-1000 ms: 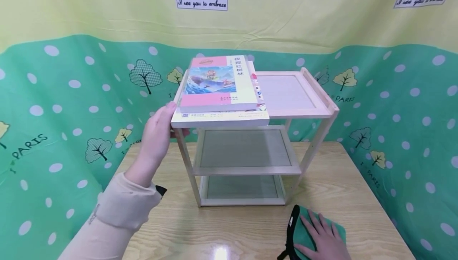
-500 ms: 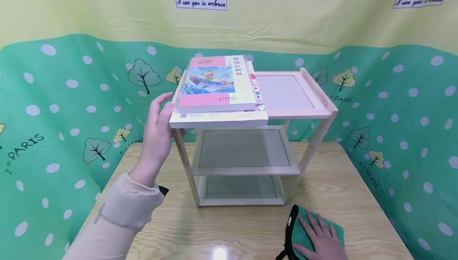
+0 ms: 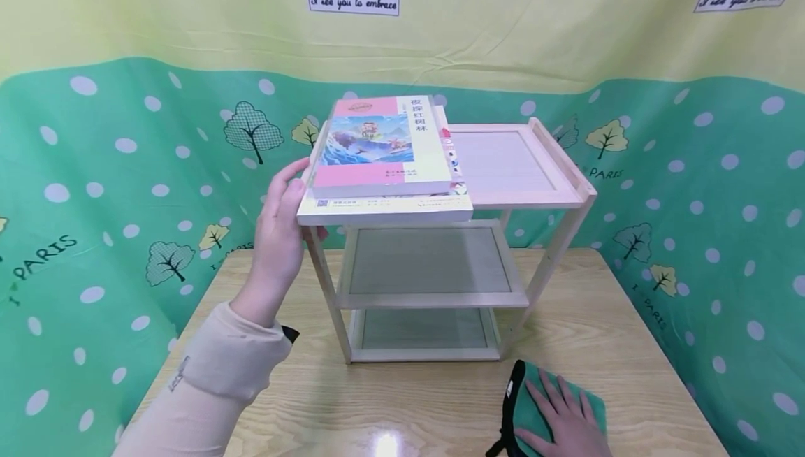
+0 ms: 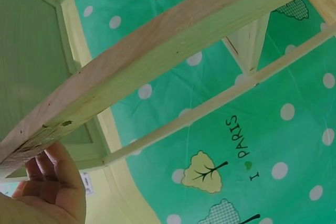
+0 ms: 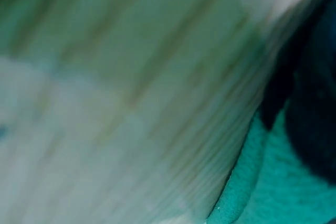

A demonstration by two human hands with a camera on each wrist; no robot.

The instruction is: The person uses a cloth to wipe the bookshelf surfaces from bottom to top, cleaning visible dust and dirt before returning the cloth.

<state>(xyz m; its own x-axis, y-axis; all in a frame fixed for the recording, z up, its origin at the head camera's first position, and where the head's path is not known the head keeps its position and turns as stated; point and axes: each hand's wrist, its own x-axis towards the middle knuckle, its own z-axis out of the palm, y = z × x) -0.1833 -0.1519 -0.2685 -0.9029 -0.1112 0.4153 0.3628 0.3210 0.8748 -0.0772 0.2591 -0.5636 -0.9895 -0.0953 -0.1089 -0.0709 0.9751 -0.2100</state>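
In the head view, my left hand point(image 3: 277, 247) grips the top left corner of a three-tier wooden shelf rack point(image 3: 434, 299), its thumb beside the stacked books. The left wrist view shows the curled fingers point(image 4: 63, 182) under the top tier's wooden side rail point(image 4: 131, 51). A pink-and-white book point(image 3: 371, 139) lies flat on a larger white book point(image 3: 402, 209), whose front edge overhangs the top tier. At the lower right, my right hand point(image 3: 566, 425) rests with spread fingers on a fuzzy green cloth item point(image 3: 594, 408) with black edging and a cord.
The rack stands on a light wood-grain table point(image 3: 409, 401). Its top tier's right half point(image 3: 493, 163) shows beside the books. A green dotted curtain point(image 3: 113, 219) encloses the back and both sides. The right wrist view is blurred.
My left hand has shifted its hold at the corner, with the index finger now lifted along the rack's left side. The books and the right hand have not visibly moved.
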